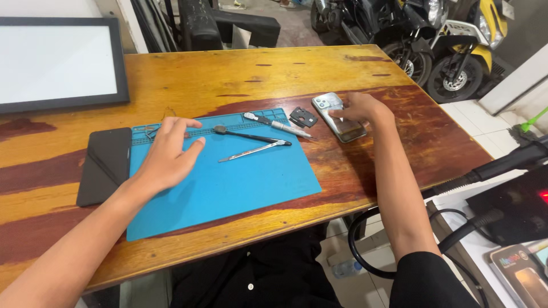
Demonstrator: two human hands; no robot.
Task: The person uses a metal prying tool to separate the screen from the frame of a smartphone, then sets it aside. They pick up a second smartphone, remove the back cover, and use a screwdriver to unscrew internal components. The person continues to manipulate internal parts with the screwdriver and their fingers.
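From the head view I look down on a worn wooden table (240, 74) with orange and dark red grain. Beyond its far edge I see a tiled floor, a black chair (222, 23) and parked motorbikes (434, 34), at least two, one of them yellow. I take the blue work mat (228, 182) as my landmark.

Just left of the mat lies one dark phone-shaped slab (105, 165), face up. Further back and to the left sits one white panel in a black frame (57, 60).

On the mat's far half I count three slim tools: a black-handled one (251, 136), a pair of metal tweezers (254, 151) and a white-handled one (279, 125) reaching over the mat's right edge. One small black part (303, 117) lies just right of the mat's far corner.

My left hand (168, 154) hovers over the mat's far left part, fingers spread and loose, gripping nothing. My right hand (359, 109) rests on one silver phone (338, 117), back side up, lying to the right of the mat; the fingertips press on it, not wrapped around it.

Off the table's right edge, black cables (456, 228) and a dark device (514, 205) sit on a white bench.
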